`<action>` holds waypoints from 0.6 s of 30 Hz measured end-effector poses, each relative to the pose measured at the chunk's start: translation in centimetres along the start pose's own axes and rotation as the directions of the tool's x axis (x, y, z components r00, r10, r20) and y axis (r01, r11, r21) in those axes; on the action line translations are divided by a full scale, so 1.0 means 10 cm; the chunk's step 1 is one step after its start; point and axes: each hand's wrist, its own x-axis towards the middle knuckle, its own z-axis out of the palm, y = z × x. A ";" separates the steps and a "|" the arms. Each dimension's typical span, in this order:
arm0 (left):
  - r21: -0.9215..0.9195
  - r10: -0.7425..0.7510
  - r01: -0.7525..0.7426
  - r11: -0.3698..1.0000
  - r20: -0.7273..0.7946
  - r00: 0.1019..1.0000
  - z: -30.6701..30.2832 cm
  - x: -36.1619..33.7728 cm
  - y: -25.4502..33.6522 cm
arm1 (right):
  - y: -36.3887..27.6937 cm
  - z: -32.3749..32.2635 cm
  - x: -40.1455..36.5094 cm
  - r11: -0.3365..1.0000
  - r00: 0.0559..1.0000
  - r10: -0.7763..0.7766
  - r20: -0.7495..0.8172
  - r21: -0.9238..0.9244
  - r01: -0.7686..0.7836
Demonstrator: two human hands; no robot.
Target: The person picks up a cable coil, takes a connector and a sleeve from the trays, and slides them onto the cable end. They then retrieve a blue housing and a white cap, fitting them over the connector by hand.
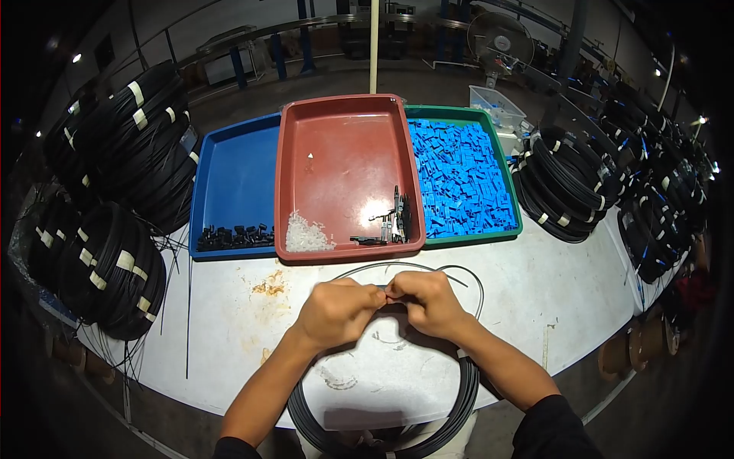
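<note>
My left hand [342, 309] and my right hand [428, 304] meet fingertip to fingertip above the white table, both closed in a pinch. Whatever lies between the fingers is too small and too covered to name. Under my wrists a coil of black cable [469, 390] hangs over the near table edge toward my lap. One loose length of the cable [480, 294] loops round behind my hands, and a free end lies to the right of them.
Behind my hands stand a blue tray [238, 164] with small black parts, a red tray [348, 164] with clear pieces and black parts, and a green tray [514, 214] full of blue connectors [462, 176]. Cable coils flank them at left [115, 268] and right [566, 183].
</note>
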 end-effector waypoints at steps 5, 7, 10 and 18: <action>0.217 0.291 -0.279 0.935 -0.024 0.956 -0.01 0.02 -0.10 | 0.02 0.03 0.03 0.888 0.948 0.305 0.093 0.332 -0.318; 0.084 0.116 -0.111 0.990 -0.060 0.991 0.00 0.00 -0.07 | 0.00 0.02 0.02 0.982 0.992 0.124 0.017 0.143 -0.125; -0.189 -0.311 0.292 0.937 -0.079 0.947 0.02 -0.05 -0.04 | -0.03 -0.04 0.02 0.952 0.975 -0.223 0.008 -0.212 0.220; -0.571 -0.579 0.497 0.653 0.046 0.814 0.04 -0.05 0.00 | -0.10 -0.07 0.02 0.838 0.927 -0.373 -0.039 -0.442 0.318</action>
